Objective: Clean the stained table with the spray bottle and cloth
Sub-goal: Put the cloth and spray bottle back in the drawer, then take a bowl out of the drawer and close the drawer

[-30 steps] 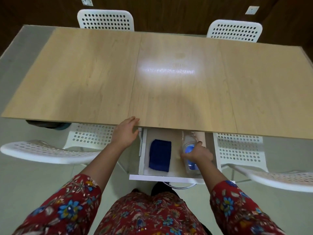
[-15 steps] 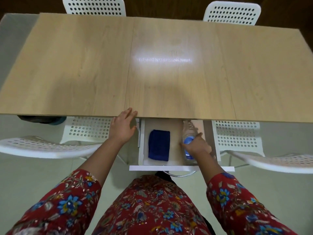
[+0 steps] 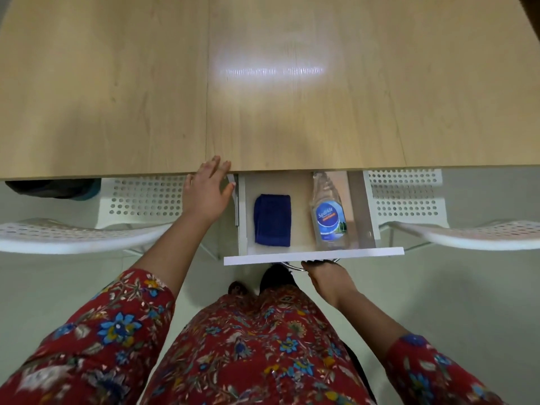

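Curling round the mostly hidden handle (image 3: 288, 266), right hand (image 3: 328, 277) grips; left hand (image 3: 206, 191) rests flat-fingered on table (image 3: 292, 118).

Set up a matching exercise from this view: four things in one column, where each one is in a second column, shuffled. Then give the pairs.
Column one
1. dark blue folded cloth
2. clear plastic spray bottle with a blue label
3. left hand
4. right hand

Column two
A. on the curved metal handle of the open white drawer
B. lying in the drawer's right side
C. fingers straight, at the near edge of the light wooden table
D. lying in the drawer's left side

Pairs: 1-D, 2-B, 3-C, 4-A
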`<control>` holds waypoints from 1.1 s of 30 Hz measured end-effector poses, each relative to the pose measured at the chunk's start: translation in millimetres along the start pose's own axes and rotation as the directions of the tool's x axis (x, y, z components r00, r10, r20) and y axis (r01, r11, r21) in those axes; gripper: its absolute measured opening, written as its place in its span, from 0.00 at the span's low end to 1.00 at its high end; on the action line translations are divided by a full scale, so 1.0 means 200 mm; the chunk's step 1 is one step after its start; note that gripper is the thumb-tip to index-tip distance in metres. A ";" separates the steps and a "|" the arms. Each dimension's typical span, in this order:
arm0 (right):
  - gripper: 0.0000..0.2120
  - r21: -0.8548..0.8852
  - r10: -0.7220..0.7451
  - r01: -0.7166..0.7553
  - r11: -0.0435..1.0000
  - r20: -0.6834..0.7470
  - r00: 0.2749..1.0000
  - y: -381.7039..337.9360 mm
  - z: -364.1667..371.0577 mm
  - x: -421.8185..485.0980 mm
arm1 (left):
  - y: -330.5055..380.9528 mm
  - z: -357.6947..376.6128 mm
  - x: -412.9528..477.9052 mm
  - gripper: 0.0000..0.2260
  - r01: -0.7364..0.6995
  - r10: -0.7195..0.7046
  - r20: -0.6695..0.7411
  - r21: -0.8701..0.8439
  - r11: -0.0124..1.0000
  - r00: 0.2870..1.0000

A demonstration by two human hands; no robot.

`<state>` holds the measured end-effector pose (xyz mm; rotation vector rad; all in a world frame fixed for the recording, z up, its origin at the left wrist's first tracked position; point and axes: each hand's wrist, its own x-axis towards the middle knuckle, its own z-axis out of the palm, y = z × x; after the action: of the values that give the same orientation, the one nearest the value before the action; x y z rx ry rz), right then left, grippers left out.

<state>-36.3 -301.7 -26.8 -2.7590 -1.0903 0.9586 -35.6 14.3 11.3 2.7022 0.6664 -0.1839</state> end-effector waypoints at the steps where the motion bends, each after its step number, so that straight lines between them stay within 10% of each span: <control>1: 0.17 -0.050 0.023 -0.022 0.999 0.010 1.000 0.00 0.01 0.02 | 0.00 0.00 0.00 0.24 -0.001 0.001 0.000 0.000 1.000 1.000; 21: 0.28 -0.131 0.071 -0.107 0.986 -0.251 0.965 0.11 -0.30 0.75 | -0.04 0.08 0.04 0.16 -0.064 0.061 -0.258 -0.004 0.998 0.964; 33: 0.28 0.275 0.050 0.086 0.958 -0.453 0.890 0.07 -0.03 0.66 | -0.11 0.21 0.00 0.28 -0.116 0.135 -0.251 0.089 0.989 0.959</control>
<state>50.1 -228.9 -94.8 -2.5316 -0.8191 0.3827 -46.9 16.9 -34.8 2.8567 0.5644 0.1804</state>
